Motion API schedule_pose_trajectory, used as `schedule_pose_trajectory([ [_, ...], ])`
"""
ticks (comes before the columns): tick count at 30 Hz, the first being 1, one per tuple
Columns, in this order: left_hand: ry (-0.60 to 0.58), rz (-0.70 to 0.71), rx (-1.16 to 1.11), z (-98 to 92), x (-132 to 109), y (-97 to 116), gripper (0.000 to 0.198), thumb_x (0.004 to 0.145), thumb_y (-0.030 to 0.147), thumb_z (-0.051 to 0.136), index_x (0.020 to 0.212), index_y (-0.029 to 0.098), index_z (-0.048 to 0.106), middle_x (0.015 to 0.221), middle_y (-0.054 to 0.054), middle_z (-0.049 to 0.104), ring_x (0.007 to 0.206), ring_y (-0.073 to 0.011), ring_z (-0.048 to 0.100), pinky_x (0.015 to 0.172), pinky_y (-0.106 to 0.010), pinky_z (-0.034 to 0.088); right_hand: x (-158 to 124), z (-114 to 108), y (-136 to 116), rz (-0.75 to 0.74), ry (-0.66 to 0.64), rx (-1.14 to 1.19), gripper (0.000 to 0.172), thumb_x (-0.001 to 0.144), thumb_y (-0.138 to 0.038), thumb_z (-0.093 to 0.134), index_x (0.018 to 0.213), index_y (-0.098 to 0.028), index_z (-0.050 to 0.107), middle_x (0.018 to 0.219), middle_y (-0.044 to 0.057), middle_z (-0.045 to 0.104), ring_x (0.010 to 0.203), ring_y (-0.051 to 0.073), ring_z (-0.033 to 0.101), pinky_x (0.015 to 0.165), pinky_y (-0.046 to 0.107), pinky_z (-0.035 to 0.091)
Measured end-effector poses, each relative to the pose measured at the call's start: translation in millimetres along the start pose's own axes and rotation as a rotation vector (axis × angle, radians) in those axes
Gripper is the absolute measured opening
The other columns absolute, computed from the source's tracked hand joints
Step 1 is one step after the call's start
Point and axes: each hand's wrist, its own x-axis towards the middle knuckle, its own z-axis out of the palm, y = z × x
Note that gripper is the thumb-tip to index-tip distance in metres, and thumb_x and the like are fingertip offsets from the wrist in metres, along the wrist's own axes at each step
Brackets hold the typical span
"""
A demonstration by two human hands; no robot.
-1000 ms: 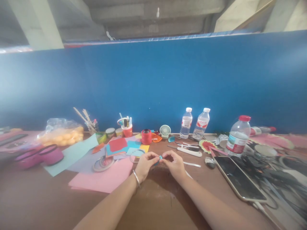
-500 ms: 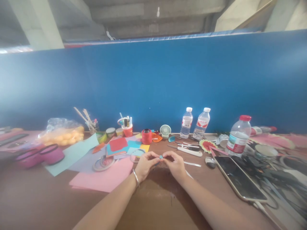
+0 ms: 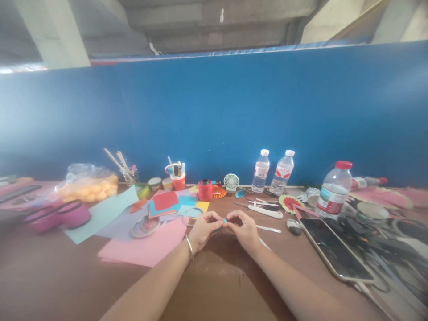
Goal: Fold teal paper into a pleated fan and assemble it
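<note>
Head view: left hand (image 3: 203,227) and right hand (image 3: 243,226) still pinch the small blue piece (image 3: 225,220), barely shifted.

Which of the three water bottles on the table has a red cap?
The bottle farthest right, standing just behind the phone. The other two, side by side near the blue wall, have white caps.

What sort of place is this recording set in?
Probably a paper-craft worktable against a blue partition: coloured paper sheets lie spread out, a red cup holds craft tools, and the left hand and right hand pinch a small blue piece.
</note>
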Motion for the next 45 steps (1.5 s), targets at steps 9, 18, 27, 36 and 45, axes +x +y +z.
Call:
schedule_pose_trajectory([
  [9,0.060,0.102,0.271,-1.4,2,4,0.021,0.067,0.033,0.057,0.075,0.015,0.056,0.069,-0.002,0.058,0.061,-0.0119,0.053,0.057,-0.024,0.042,6,-2,3,0.084,-0.002,-0.016,0.013,0.059,-0.028,0.066,0.066,-0.017,0.063,0.067,0.002,0.061,0.066,0.015,0.056,0.064,0.026,0.045],
  [18,0.104,0.430,0.778,-1.6,-5,9,0.017,0.070,0.030,0.055,0.081,0.022,0.065,0.077,-0.005,0.065,0.071,-0.0179,0.056,0.068,-0.029,0.041,5,-2,-2,0.257,0.033,0.158,0.014,0.057,-0.026,0.066,0.067,-0.016,0.064,0.060,0.001,0.062,0.055,0.013,0.055,0.054,0.025,0.046],
  [27,0.061,0.566,1.096,0.5,-9,14,0.020,0.078,0.027,0.044,0.081,0.021,0.062,0.070,-0.004,0.061,0.067,-0.0146,0.054,0.065,-0.026,0.038,2,-1,-4,0.193,0.019,0.174,0.013,0.060,-0.028,0.065,0.067,-0.017,0.063,0.057,0.000,0.061,0.053,0.012,0.055,0.054,0.024,0.046],
  [36,-0.008,0.608,1.163,-1.0,-9,12,0.021,0.079,0.026,0.042,0.076,0.020,0.062,0.065,-0.004,0.059,0.063,-0.0138,0.051,0.060,-0.026,0.037,0,1,-5,0.211,0.003,0.187,0.013,0.058,-0.027,0.067,0.065,-0.017,0.064,0.059,0.001,0.063,0.054,0.013,0.056,0.054,0.025,0.047],
  [45,0.041,0.599,1.155,-10.0,-6,13,0.021,0.073,0.032,0.052,0.090,0.021,0.058,0.077,-0.004,0.060,0.074,-0.0158,0.052,0.068,-0.027,0.038,0,2,-3,0.280,0.092,0.247,0.011,0.059,-0.026,0.066,0.064,-0.017,0.062,0.052,-0.002,0.059,0.049,0.012,0.052,0.051,0.023,0.044],
])
